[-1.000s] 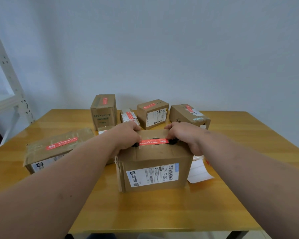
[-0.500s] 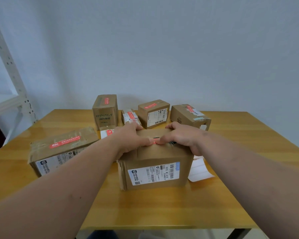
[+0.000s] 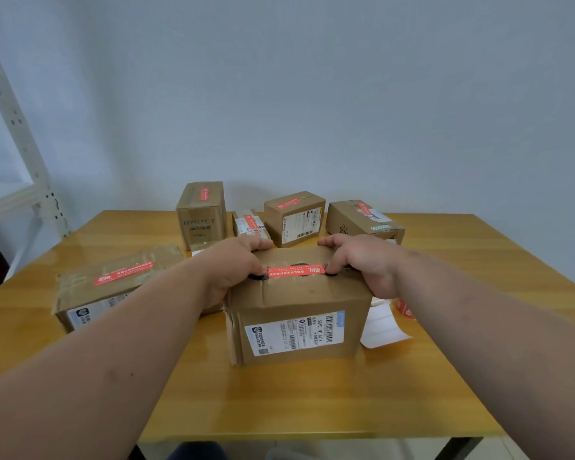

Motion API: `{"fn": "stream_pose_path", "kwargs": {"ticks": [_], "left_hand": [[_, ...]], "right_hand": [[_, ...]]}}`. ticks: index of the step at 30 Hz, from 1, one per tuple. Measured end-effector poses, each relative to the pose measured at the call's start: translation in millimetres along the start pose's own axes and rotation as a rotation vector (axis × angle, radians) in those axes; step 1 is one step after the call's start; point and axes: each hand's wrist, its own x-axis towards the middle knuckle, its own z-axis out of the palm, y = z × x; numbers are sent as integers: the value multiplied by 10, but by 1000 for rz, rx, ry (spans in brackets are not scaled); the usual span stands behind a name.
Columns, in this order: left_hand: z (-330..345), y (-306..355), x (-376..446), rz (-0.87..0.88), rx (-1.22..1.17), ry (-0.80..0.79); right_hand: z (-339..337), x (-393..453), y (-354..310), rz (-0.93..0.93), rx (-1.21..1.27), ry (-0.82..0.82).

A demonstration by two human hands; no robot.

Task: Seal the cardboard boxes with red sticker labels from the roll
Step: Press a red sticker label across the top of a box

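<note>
Left hand (image 3: 231, 267) fingers curled over the near box (image 3: 299, 313), thumb at the left end of the red sticker (image 3: 296, 270). Sticker lies flat between both thumbs. Right hand (image 3: 362, 260) curled likewise at its right end. Sticker roll (image 3: 404, 310) just right of right hand.

Both hands (image 3: 233, 267) on stickered box (image 3: 299, 313)
</note>
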Motion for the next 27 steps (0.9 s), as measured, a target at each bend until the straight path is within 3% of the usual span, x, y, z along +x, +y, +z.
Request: {"fn": "stream_pose_path", "kwargs": {"ticks": [10,21,25,27], "left_hand": [[97,9,55,1,39,69],[75,-8,7,3,38,28],[107,-23,12,39,139,76],[104,-25,17,42,147,78]], "right_hand": [[52,109,14,-23,-63,100],[59,60,12,-2,-70,21],[140,112,24,-39,-318,158],[135,109,18,-31,-324,162]]}}
